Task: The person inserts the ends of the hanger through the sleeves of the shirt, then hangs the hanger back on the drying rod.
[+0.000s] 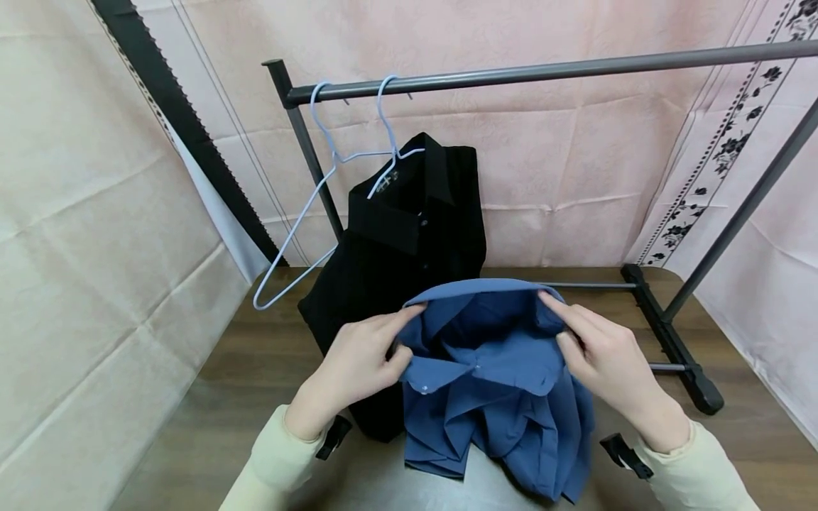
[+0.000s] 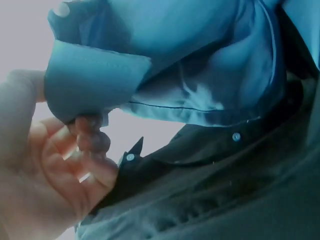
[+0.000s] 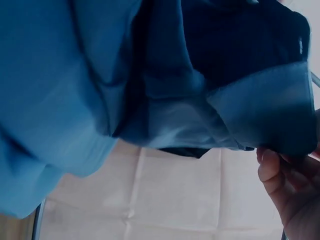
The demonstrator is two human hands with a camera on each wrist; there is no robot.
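Note:
A blue button shirt hangs collar-up between both hands, its neck opening spread wide. On the collar's left side, my left hand pinches the fabric between thumb and fingers; the left wrist view shows the folded collar in that grip. My right hand pinches the collar's right side, also seen in the right wrist view with the collar edge. Behind the blue shirt, a black shirt hangs on a light blue hanger. The lower part of the black shirt is partly hidden by the blue one.
A bare light blue hanger hangs at the left end of the grey rack's bar. The rack's black foot stands on the wooden table at right. Pale patterned cloth covers the back and sides.

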